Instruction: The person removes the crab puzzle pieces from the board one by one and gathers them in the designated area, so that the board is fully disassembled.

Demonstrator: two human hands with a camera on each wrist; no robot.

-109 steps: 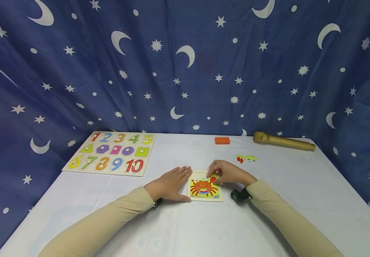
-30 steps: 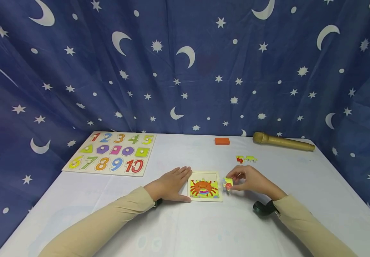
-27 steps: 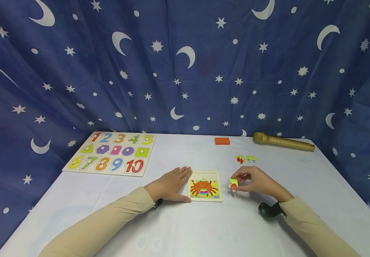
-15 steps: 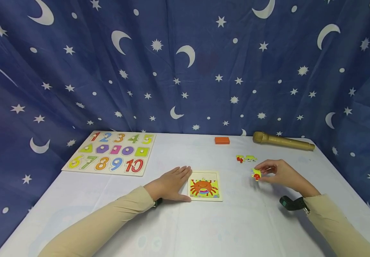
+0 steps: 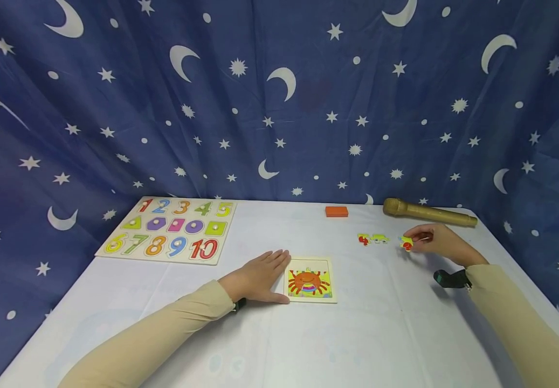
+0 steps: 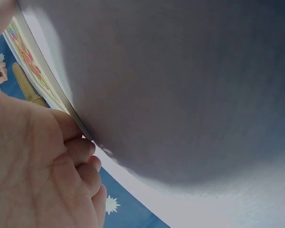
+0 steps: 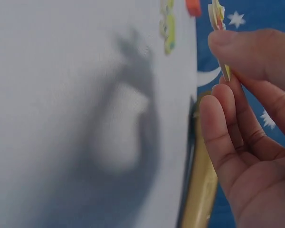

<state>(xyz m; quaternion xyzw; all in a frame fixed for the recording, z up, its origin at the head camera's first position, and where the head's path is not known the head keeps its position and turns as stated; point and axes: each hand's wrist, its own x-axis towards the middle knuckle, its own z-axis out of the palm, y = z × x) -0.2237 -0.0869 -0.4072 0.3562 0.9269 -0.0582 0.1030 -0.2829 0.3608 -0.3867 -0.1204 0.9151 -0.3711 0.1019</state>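
Note:
My left hand [image 5: 258, 278] lies with straight fingers along the left edge of a small square crab puzzle [image 5: 333, 280], touching its frame. In the left wrist view, the fingertips and thumb meet the frame's edge at two corners. The orange crab picture fills the lower part of the frame, and the strip above it shows bare wood. Farther right, my right hand [image 5: 438, 241] pinches a yellow and red puzzle piece [image 5: 406, 243] between thumb and fingers, above the tablecloth. Left of it lie two more puzzle pieces, a red and yellow one [image 5: 363, 240] and a yellow-green one [image 5: 380, 238].
A wooden number and shape board [image 5: 165, 226] lies at the back left. An orange block [image 5: 336, 212] sits near the table's back edge, with a gold toy microphone [image 5: 429, 213] to its right. A blue moon-and-star curtain [image 5: 279, 151] hangs behind the white-covered table [image 5: 308, 345].
My right hand has taken the puzzle piece off the crab puzzle's upper right corner and carried it right and back, beside the loose pieces. My left hand stays in place.

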